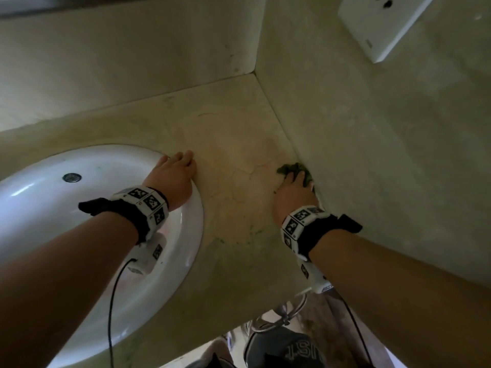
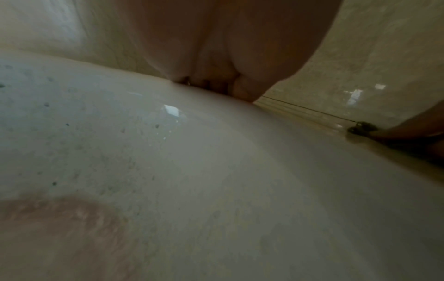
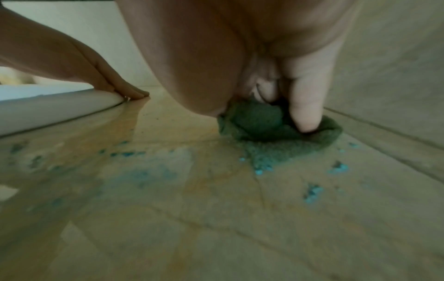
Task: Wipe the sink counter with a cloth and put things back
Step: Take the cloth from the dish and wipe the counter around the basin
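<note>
A crumpled green cloth [image 1: 291, 168] [image 3: 257, 117] lies on the beige stone counter [image 1: 239, 139] [image 3: 216, 218], right against the side wall. My right hand [image 1: 292, 192] [image 3: 264, 66] bears down on it, thumb and fingers bunching it. Blue-green crumbs and smears [image 3: 261, 163] [image 1: 239, 241] dot the wet counter in front of the cloth. My left hand [image 1: 172, 173] [image 2: 216, 57] [image 3: 108, 79] rests flat on the rim of the white sink [image 1: 191, 235] [image 2: 192, 171] [image 3: 60, 108], fingers straight, tips touching the counter. In the left wrist view the cloth [image 2: 360, 129] shows far right.
The side wall [image 1: 372, 155] runs close along the right of the cloth and meets the back wall at the corner. A white socket plate [image 1: 380, 25] sits high on it. The sink has a round metal fitting [image 1: 71, 177]. A metal ring [image 1: 281, 317] hangs below the counter's front edge.
</note>
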`<state>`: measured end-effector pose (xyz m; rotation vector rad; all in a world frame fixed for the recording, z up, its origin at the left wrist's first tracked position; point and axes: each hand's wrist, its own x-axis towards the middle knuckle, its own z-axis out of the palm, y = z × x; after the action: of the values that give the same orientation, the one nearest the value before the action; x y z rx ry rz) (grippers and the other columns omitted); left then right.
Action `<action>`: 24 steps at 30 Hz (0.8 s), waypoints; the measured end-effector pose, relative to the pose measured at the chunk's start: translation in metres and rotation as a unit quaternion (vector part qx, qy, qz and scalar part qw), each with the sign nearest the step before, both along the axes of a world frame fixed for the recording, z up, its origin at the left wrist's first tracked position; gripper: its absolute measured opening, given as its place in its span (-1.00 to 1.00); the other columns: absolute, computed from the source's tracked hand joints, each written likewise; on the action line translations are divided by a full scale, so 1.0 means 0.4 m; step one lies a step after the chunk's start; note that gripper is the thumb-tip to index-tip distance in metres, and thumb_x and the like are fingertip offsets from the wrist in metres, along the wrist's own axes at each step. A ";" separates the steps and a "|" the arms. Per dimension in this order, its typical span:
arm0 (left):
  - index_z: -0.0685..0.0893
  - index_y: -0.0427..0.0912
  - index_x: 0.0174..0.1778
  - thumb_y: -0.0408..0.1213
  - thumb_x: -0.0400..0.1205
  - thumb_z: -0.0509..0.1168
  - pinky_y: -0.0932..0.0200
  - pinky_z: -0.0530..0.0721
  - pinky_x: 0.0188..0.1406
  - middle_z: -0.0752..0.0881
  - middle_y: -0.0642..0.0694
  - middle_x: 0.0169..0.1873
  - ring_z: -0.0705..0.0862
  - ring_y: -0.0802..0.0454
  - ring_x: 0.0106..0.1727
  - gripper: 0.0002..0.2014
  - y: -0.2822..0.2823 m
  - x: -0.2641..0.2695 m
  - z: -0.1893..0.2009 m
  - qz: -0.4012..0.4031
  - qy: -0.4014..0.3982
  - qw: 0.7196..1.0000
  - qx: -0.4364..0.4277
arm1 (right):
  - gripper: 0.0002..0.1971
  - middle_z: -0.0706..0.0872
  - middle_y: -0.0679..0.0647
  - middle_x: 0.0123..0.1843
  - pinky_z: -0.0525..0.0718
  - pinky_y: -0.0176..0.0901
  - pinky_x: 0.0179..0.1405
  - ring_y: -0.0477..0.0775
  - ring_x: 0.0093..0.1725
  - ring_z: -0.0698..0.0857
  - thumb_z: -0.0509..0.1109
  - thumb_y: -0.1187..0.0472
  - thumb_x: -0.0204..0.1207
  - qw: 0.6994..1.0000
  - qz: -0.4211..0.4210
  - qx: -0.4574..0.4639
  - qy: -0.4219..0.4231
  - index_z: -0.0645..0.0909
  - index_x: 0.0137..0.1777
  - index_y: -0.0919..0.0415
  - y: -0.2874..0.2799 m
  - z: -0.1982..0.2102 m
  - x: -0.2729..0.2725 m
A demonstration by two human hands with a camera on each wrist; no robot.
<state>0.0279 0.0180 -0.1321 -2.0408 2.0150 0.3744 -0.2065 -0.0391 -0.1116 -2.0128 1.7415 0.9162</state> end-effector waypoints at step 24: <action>0.35 -0.31 0.52 -0.39 0.58 0.00 -0.10 0.22 0.44 0.22 -0.22 0.61 0.28 -0.16 0.53 -0.48 0.001 0.005 -0.010 -0.012 0.004 1.000 -0.022 | -0.45 -0.16 0.24 0.72 -0.14 0.00 0.66 0.24 0.70 -0.09 -0.11 0.25 0.74 0.984 0.075 -0.082 -0.135 -0.18 0.68 0.31 -0.102 -0.058 -0.008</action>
<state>0.0298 0.0185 -0.1363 -2.0414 2.0685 0.3359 -0.2096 -0.0800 -0.1347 -2.2775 1.5770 0.5219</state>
